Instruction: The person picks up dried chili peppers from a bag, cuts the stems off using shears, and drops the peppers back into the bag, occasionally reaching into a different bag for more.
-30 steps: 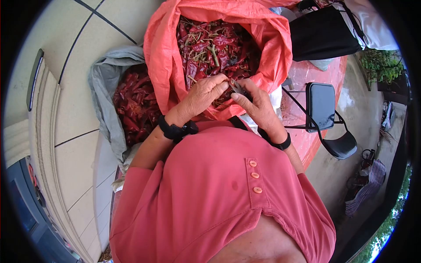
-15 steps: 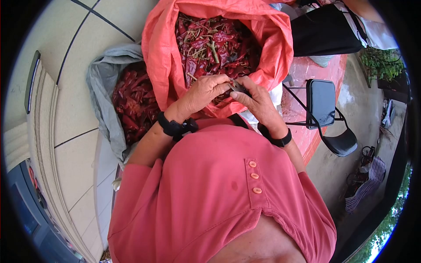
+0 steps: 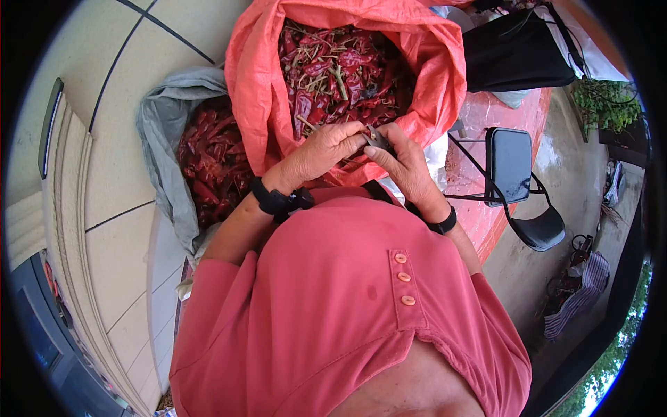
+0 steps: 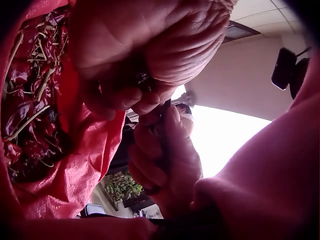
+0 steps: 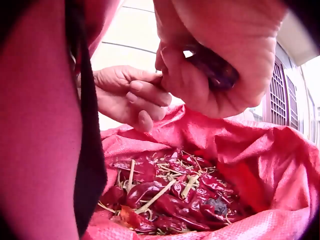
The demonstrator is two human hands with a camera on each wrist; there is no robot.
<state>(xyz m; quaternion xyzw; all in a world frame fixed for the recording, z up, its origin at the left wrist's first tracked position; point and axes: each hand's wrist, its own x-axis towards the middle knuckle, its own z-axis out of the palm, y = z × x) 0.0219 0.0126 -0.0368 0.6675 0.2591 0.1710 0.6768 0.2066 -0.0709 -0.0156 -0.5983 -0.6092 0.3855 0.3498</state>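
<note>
Just above the near rim of the red sack point(image 3: 264, 90), so that bits fall inside, both hands meet on one dried chili point(image 3: 376, 140). The left hand point(image 3: 319, 153) pinches one end with curled fingers; the right hand point(image 3: 406, 167) curls round the other. Farther left, a grey bag point(image 3: 161, 132) holds more chilies.

Pink shirt point(image 3: 347, 292), blk wristbands point(image 3: 278, 201)

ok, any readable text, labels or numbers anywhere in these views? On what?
None. No print shows on the red sack, the grey sack, the black bag, the chair or the shirt. Neither wristband shows any lettering.
</note>
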